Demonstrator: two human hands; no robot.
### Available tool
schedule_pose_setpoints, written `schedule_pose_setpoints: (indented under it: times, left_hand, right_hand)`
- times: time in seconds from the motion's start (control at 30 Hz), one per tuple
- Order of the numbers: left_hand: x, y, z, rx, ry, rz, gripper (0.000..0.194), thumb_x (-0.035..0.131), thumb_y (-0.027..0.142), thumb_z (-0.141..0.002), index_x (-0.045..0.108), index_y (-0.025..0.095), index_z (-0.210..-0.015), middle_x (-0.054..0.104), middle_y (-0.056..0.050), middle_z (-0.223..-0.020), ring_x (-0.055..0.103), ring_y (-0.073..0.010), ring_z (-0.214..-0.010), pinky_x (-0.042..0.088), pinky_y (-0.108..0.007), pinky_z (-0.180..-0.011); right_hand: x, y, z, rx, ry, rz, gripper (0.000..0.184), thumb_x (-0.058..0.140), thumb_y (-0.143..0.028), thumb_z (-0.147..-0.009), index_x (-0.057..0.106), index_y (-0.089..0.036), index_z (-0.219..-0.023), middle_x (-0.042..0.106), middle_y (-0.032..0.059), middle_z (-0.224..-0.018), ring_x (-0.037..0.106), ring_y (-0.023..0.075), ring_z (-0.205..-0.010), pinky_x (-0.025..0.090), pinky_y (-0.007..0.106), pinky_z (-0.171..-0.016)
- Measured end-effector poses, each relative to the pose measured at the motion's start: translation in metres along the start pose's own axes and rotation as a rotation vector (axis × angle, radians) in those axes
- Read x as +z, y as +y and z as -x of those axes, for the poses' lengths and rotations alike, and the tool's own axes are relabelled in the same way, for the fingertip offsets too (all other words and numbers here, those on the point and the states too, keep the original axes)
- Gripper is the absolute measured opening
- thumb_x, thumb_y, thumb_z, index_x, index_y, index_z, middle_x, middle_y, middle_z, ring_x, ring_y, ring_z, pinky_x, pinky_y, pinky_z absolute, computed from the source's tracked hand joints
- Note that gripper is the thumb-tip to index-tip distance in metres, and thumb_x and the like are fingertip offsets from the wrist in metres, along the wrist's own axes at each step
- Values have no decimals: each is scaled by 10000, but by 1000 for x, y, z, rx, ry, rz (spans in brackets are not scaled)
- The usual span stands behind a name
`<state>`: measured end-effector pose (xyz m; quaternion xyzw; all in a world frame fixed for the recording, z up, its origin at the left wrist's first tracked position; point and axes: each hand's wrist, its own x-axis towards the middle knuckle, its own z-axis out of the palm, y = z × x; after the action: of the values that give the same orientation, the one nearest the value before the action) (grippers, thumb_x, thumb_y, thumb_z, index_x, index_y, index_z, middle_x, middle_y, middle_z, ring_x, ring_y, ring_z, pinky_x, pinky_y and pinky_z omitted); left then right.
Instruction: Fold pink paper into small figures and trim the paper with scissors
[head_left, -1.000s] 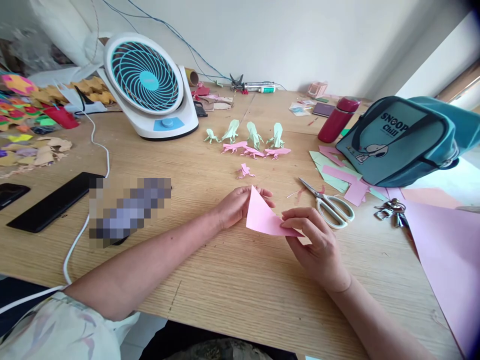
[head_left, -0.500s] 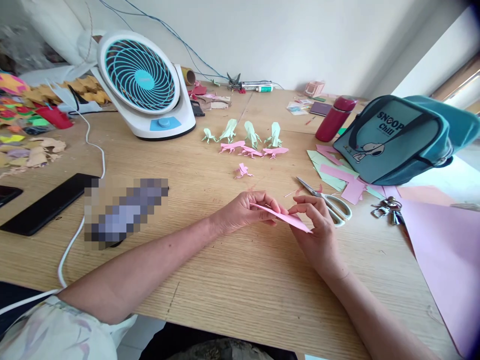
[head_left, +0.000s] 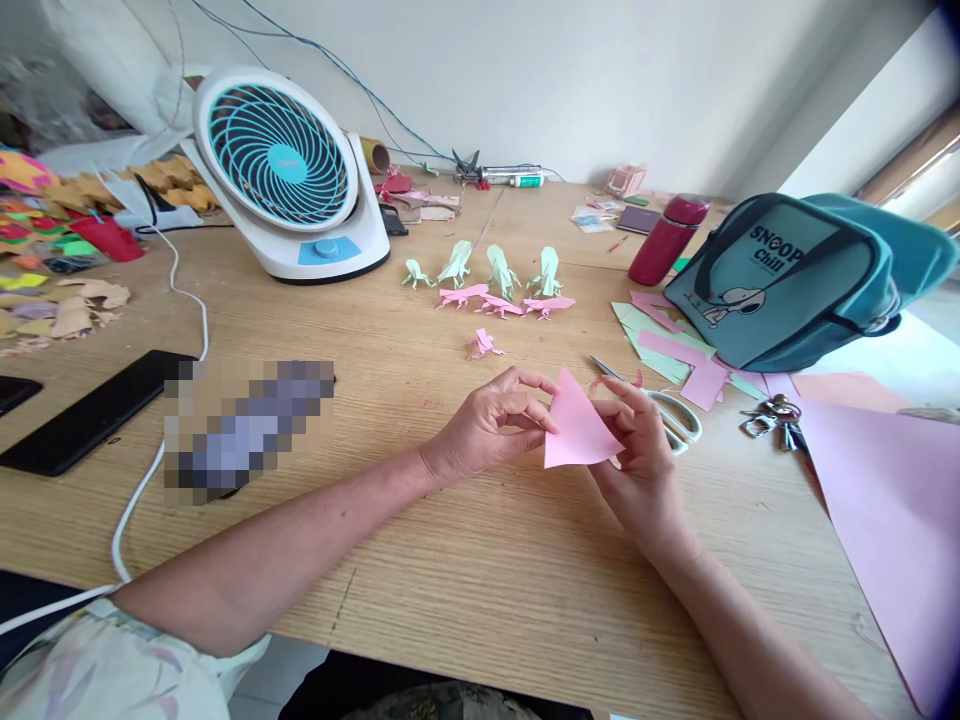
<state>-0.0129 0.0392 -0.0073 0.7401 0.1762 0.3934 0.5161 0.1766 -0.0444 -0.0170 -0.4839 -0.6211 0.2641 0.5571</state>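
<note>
A small pink sheet of paper (head_left: 581, 428), shaped like a triangle from this angle, is held up above the table between my hands. My left hand (head_left: 501, 422) pinches its left edge between thumb and fingers. On the right side, my right hand (head_left: 636, 450) grips the paper from behind, the thumb under the lower edge. Scissors (head_left: 679, 420) with white handles lie just behind my right hand, partly hidden by it. Beyond the hands sits a small folded pink paper figure (head_left: 486, 343). Farther back are pink folded figures (head_left: 502, 303) and pale green ones (head_left: 501, 270).
A white and blue fan (head_left: 292, 170) stands back left. At right are a red bottle (head_left: 667, 240), a teal bag (head_left: 780, 280), paper strips (head_left: 675, 345), keys (head_left: 778, 420) and a large pink sheet (head_left: 885, 500). A white cable (head_left: 176, 270) and black slab (head_left: 97, 408) lie left.
The pink paper has turned from nearly edge-on to showing its broad face, a corner now pointing up. My left hand has shifted its hold to the left edge.
</note>
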Motion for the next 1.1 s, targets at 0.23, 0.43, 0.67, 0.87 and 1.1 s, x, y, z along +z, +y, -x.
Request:
schedule_pose_setpoints:
  times: [0.23, 0.43, 0.67, 0.87, 1.1]
  left_hand:
    - [5, -11, -2, -102, 54, 127, 163, 780, 308, -783, 743, 188, -887, 572, -111, -1254, 631, -219, -1095, 546, -361, -921]
    - [5, -4, -5, -215, 2, 314, 234, 790, 359, -770, 724, 146, -842, 714, -74, -973, 673, -184, -931, 520, -343, -889]
    - [4, -2, -6, -156, 52, 329, 194, 810, 316, -746, 732, 143, -784, 703, -94, -1067, 657, -201, -1009, 505, -342, -911]
    - [8, -4, -3, -144, 67, 299, 138, 765, 257, -791, 693, 141, -807, 694, -74, -997, 659, -170, -921, 519, -309, -836]
    - [12, -3, 0, -201, 145, 125, 180, 753, 299, -789, 673, 138, -807, 687, -47, -849, 638, -139, -773, 517, -263, -729]
  right_hand:
    - [0, 3, 0, -73, -13, 185, 215, 593, -179, -871, 630, -269, -1062, 646, 53, -994, 609, 225, -923, 483, 372, -811]
    - [3, 0, 0, -49, -31, 136, 173, 618, -192, -884, 636, -270, -1037, 637, 36, -960, 595, 205, -892, 467, 352, -802]
    - [1, -1, 1, 13, -86, 114, 97, 640, -322, -899, 652, -250, -963, 627, 37, -893, 564, 199, -817, 454, 332, -736]
    - [4, 1, 1, 72, -62, 42, 159, 630, -371, -909, 628, -236, -824, 603, 26, -819, 529, 185, -748, 432, 316, -684]
    - [8, -1, 2, 119, -68, 20, 116, 655, -316, -891, 615, -232, -822, 598, 9, -774, 546, 189, -767, 429, 318, -727]
